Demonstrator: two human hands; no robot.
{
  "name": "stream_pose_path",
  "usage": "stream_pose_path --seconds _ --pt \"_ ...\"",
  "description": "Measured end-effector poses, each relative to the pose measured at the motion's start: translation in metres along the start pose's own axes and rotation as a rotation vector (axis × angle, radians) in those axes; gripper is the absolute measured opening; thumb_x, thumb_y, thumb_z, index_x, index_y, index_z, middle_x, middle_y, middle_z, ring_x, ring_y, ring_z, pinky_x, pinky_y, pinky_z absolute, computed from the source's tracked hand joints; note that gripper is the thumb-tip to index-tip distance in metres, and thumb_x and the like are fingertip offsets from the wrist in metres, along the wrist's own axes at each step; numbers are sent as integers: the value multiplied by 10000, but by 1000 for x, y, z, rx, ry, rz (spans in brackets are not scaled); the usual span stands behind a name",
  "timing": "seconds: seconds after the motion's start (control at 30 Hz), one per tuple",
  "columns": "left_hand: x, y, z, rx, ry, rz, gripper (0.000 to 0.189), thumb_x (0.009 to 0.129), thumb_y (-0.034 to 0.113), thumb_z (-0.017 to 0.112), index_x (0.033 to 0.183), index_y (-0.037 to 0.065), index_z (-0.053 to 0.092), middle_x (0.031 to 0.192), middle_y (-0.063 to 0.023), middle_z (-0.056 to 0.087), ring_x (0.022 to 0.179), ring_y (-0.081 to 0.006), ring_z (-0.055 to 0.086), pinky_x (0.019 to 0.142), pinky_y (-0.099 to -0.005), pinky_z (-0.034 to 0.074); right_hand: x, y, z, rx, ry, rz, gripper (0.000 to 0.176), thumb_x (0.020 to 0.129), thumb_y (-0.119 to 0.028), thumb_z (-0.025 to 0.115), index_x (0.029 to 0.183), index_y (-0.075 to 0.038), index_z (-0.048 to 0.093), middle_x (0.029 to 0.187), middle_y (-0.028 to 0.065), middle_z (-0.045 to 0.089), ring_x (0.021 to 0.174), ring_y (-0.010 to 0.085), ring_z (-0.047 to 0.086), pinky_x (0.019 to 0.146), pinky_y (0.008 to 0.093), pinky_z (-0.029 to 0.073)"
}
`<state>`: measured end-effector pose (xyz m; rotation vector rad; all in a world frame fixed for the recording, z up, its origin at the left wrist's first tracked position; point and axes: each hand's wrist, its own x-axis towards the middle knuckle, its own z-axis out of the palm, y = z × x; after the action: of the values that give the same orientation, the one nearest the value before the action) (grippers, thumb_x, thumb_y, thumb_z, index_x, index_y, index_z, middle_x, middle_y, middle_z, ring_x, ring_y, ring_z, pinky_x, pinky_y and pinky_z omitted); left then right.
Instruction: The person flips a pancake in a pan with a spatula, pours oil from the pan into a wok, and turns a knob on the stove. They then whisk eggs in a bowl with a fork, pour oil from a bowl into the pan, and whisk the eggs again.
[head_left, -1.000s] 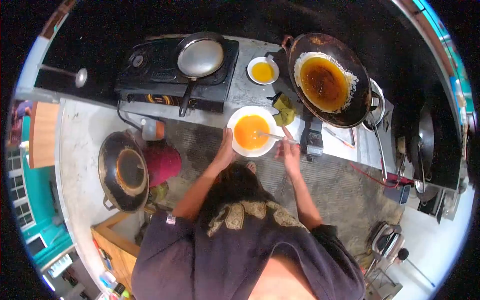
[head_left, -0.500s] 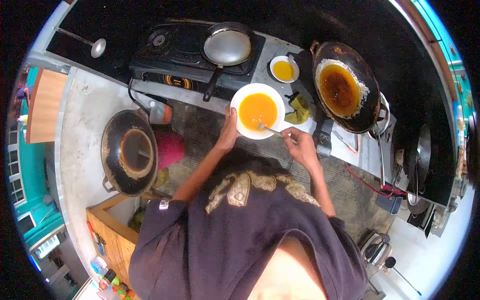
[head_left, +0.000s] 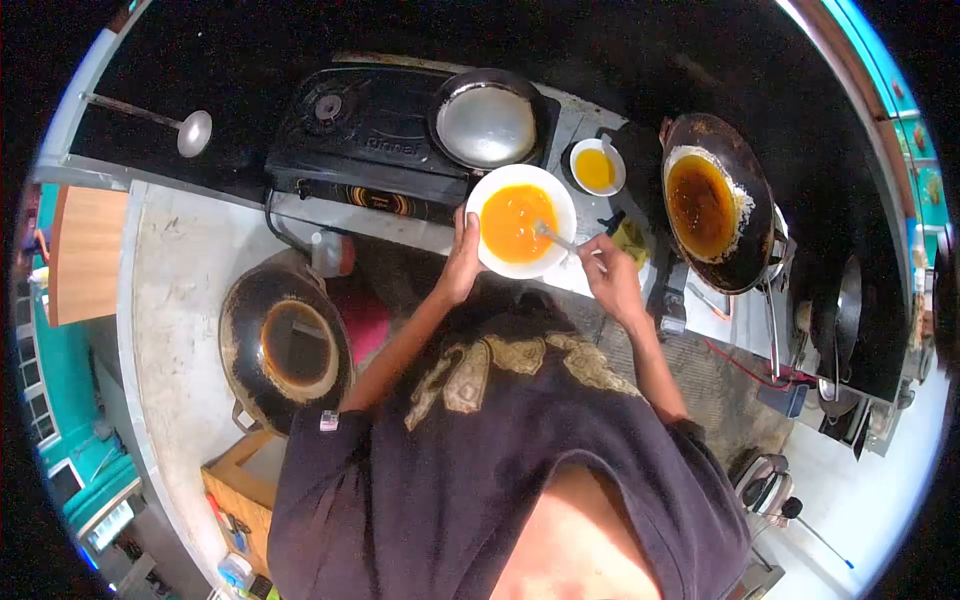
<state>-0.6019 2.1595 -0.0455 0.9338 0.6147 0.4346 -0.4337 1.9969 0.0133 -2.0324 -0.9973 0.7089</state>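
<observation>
My left hand (head_left: 463, 262) grips a white bowl (head_left: 570, 215) by its left side, thumb up at the rim. Inside lies orange-yellow liquid (head_left: 508, 215) that looks like beaten egg, with a few pale bubbles. Between the fingers of my right hand (head_left: 612, 275) is the handle of a metal spoon (head_left: 560, 240), its head dipped in the liquid right of the middle. The bowl is held in front of the stove's edge and covers most of the handle of a small frying pan (head_left: 486, 125).
The pan sits on a black gas stove (head_left: 370, 150). Right of it stand a small bowl of yellow liquid (head_left: 595, 170), a green-yellow cloth (head_left: 630, 242) and a wok with brown oil (head_left: 705, 205). Another wok (head_left: 285, 345) is at lower left. A ladle (head_left: 195, 133) hangs upper left.
The spoon head has moved from the bowl's lower part up and right through the liquid. The view has shifted, so stove and woks appear lower. Both hands keep their grip.
</observation>
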Motion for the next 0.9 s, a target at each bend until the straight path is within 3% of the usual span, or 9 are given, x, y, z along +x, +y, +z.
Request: stream_pose_path --seconds 0.07,0.13,0.23,0.33,0.37,0.47,0.63,0.73,0.9 --pt "5 4 -6 9 24 -24 594 942 545 256 1374 147 170 1303 -154 358 1196 -270 441 804 -418 525 10 2 0 -42 -87 -6 85 877 -79 537 871 5 548 709 19 542 692 70 491 634 254 439" --pt "14 1 -14 52 68 -61 610 934 563 261 1373 149 171 1312 -155 347 1211 -266 424 817 -435 513 19 -15 -2 18 -33 -9 90 874 -81 536 880 5 561 751 40 584 734 85 535 671 261 461" --pt "23 -1 -17 16 60 -54 711 914 602 273 1414 131 88 1361 -163 306 1225 -275 408 854 -461 483 35 -8 -6 67 -135 -59 107 877 -100 542 887 6 559 758 55 606 700 91 561 646 263 480" --pt "26 8 -14 11 -34 -16 823 898 626 284 1436 103 -55 1420 -174 231 1246 -290 382 886 -484 456 41 -23 -13 -21 -9 51 114 882 -110 539 887 4 554 753 49 605 653 82 544 602 264 471" --pt "29 6 -13 3 -9 -23 811 901 621 282 1435 100 -38 1415 -174 237 1243 -291 386 881 -482 461 43 -20 -17 -10 -126 34 120 887 -119 537 882 1 550 748 43 603 632 73 522 578 267 458" --pt "34 -4 -13 -11 34 -48 749 911 605 276 1418 106 41 1387 -171 266 1232 -293 398 856 -473 481 46 -18 -18 -20 -6 19 148 871 -152 559 887 -5 571 701 153 614 611 191 599 587 326 480" --pt "32 8 -3 30 0 -12 590 928 579 256 1330 148 213 1306 -150 341 1198 -282 435 785 -450 525 44 -11 -21 -17 46 -53 114 865 -119 546 861 -8 572 725 135 621 647 210 616 613 330 483" --pt "32 5 -2 22 -12 -18 574 934 567 245 1337 161 209 1314 -140 337 1184 -278 449 774 -455 528 40 0 -24 32 -58 -119 98 857 -98 533 847 -9 574 746 136 629 687 224 634 628 340 493" --pt "31 -2 -4 24 -21 -10 534 944 544 245 1339 186 215 1297 -123 358 1175 -264 459 765 -446 532 33 -1 -30 -32 14 -60 100 841 -92 532 871 -11 583 765 155 639 682 244 640 635 338 496"
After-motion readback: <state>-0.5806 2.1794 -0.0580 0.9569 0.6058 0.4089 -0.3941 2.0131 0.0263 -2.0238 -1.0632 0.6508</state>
